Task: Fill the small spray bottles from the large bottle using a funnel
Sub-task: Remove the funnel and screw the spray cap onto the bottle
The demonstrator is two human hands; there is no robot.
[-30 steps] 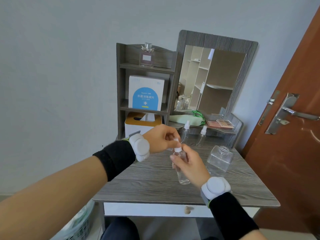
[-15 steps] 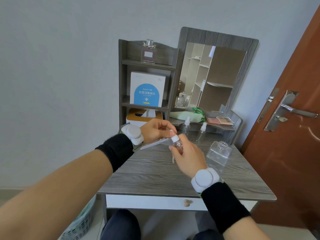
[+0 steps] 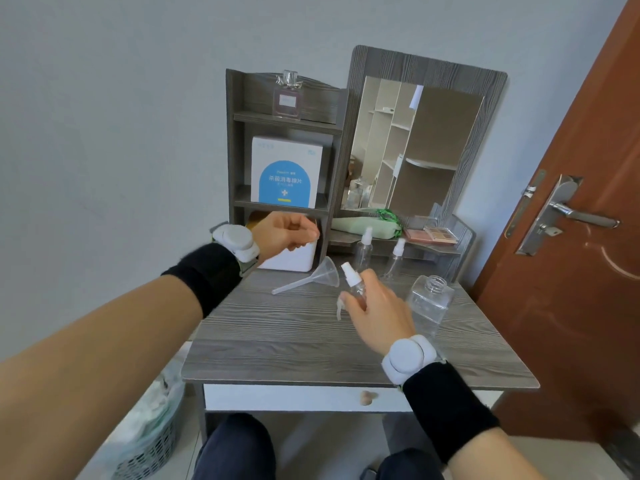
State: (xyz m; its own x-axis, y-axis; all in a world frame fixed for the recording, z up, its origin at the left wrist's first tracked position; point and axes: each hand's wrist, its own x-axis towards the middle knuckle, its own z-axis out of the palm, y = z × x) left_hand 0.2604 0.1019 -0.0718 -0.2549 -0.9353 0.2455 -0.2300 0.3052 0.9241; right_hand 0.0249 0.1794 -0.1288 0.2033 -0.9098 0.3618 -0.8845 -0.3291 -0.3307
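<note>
Fingers of your right hand [image 3: 375, 313] wrap a spray bottle [image 3: 356, 289], lifted above the surface [image 3: 277, 327] and tilted. Your left hand [image 3: 285, 232] hangs loosely curled, holding nothing visible. Funnel [image 3: 311, 277] lies on its side; big bottle [image 3: 429, 306] stands uncapped just right.

Lower body of the small spray bottle [image 3: 356, 289] is hidden inside the right hand [image 3: 375, 310]; its liquid level cannot be read. Left hand [image 3: 285, 233], loosely curled behind the funnel [image 3: 311, 277], covers most of the tissue box [image 3: 294, 261]; whether it pinches anything cannot be told. The small print on the blue-and-white box [image 3: 285, 176] above is too blurred to read. Basket [image 3: 149, 441], left of the funnel, is partly cut off by the left forearm.
</note>
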